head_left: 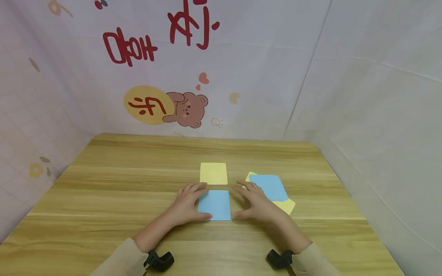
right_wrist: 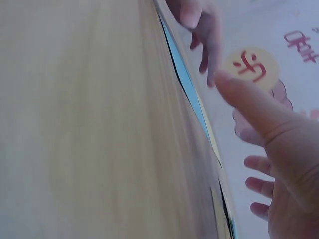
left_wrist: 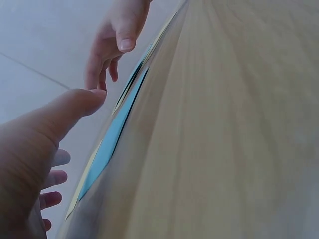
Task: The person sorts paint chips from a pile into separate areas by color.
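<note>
A blue card (head_left: pixel 215 205) lies flat on the wooden table (head_left: pixel 114 180), close in front of me. My left hand (head_left: pixel 193 200) rests at its left edge, fingers laid out flat and thumb at the card's near corner. My right hand (head_left: pixel 249 201) flanks the right edge the same way, its thumb by the near right corner. Neither hand curls round the card. A yellow card (head_left: pixel 213 173) lies just beyond the blue one. In the left wrist view the blue card (left_wrist: pixel 110 144) shows edge-on between my left hand's thumb (left_wrist: pixel 75 107) and my right hand (left_wrist: pixel 117 40).
To the right lies a loose pile: a blue card (head_left: pixel 270 187) on top of yellow cards (head_left: pixel 287 207). Fabric walls with a bear print (head_left: pixel 186 109) close in the table at the back, left and right. Bare wood spans the table's left half.
</note>
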`<act>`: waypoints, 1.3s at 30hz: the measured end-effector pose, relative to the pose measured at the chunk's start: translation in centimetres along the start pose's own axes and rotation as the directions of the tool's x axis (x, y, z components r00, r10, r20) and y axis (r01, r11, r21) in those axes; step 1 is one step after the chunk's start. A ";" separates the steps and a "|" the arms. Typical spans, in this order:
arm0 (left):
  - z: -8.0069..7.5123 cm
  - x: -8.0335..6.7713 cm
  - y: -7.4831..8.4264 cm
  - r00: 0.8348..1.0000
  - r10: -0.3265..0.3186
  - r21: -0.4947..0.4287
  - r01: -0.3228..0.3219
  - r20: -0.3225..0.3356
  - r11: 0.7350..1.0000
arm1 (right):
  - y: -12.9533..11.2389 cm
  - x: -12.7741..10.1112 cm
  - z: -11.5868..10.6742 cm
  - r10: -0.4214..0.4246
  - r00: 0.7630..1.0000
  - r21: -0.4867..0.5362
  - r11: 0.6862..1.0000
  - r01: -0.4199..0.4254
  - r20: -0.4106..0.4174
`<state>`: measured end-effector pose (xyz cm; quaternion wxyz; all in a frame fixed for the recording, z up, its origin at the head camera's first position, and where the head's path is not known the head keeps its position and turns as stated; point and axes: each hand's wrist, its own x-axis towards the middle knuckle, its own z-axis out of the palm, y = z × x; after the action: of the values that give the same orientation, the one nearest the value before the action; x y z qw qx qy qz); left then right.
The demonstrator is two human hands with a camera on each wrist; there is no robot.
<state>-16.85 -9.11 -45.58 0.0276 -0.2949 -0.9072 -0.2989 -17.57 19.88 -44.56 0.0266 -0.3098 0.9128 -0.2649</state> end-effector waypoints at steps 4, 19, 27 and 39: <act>0.5 1.0 0.9 1.000 0.028 -0.009 -0.028 -0.012 1.000 | 1.2 -0.8 -1.1 0.029 0.999 -0.006 1.000 -0.029 -0.019; 3.4 6.0 4.8 0.999 0.030 -0.001 -0.030 0.017 1.000 | 6.0 -2.4 -4.2 0.087 0.990 -0.002 0.996 -0.088 -0.108; 4.7 8.2 6.4 0.999 -0.026 0.036 0.024 0.036 0.999 | 7.9 -3.0 -5.2 0.138 0.983 0.006 0.990 -0.138 -0.121; 7.2 11.1 7.4 0.995 -0.084 0.055 0.081 0.061 0.995 | 10.6 -3.7 -5.9 0.191 0.979 0.025 0.982 -0.189 -0.074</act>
<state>-21.05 5.46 -45.03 -0.0060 -0.2655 -0.9265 -0.2665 -21.67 31.84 -45.25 0.0199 -0.2106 0.9361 -0.2810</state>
